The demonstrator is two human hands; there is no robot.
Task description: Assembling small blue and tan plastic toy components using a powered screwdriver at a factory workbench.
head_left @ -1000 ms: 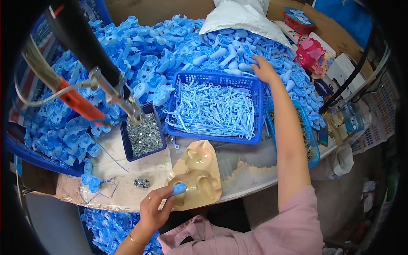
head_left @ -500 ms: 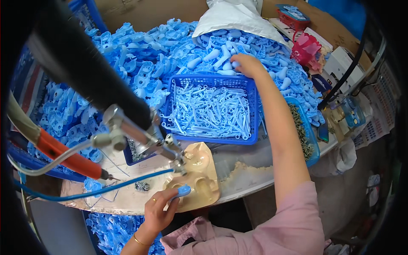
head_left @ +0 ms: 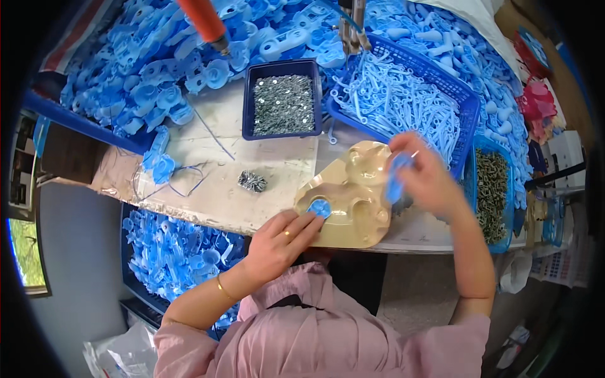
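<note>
A tan moulded fixture (head_left: 340,217) with shaped hollows lies at the table's front edge. In its left hollow sits a round-ended blue plastic part (head_left: 319,208), with the closed fingertips of my left hand (head_left: 277,244) pressed on it. Above the fixture's right side, my right hand (head_left: 427,179) is closed around a long blue plastic piece (head_left: 398,176); both are smeared by motion. Just beyond that hand stands a blue basket (head_left: 465,104) of thin light-blue ring-ended sticks (head_left: 403,94).
A dark blue tray (head_left: 249,129) of small metal screws stands behind the fixture. A metallic clump (head_left: 252,181) lies left of it. Blue plastic parts (head_left: 157,75) heap up behind. An orange-bodied tool (head_left: 205,22) hangs overhead. A light-blue tray (head_left: 501,242) of screws stands right.
My right hand has come back from the heap by the white sack to the fixture, bringing a blue piece. My left hand has lowered its blue part into the hollow. The view has shifted.
</note>
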